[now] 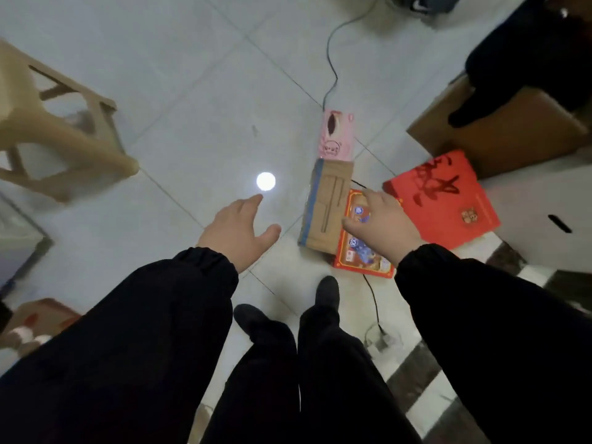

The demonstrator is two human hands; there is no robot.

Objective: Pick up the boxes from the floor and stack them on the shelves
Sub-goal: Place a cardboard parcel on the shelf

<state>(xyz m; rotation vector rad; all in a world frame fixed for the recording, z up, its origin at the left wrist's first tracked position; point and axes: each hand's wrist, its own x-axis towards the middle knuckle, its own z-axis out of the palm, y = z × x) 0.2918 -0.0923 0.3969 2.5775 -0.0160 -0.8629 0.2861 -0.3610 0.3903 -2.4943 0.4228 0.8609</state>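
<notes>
Both hands are held out low with fingers spread wide, holding nothing. The left hand (237,232) is over bare tile. The right hand (382,224) hovers above a small red-framed box (355,254) with blue pictures, which lies flat on the floor hard against a brown cardboard box (330,206). A pink box (338,136) lies beyond that one, and a large red box (445,200) sits just to the right.

A sound grasp would probably put one hand on each side of the red-framed box and lift it clear of the black cable (372,296), which seems to run beneath it.

The floor (192,107) is glossy pale tile reflecting a round light. A beige plastic stool (80,145) stands at left and a big cardboard carton (519,133) at right. No shelves are in view.
</notes>
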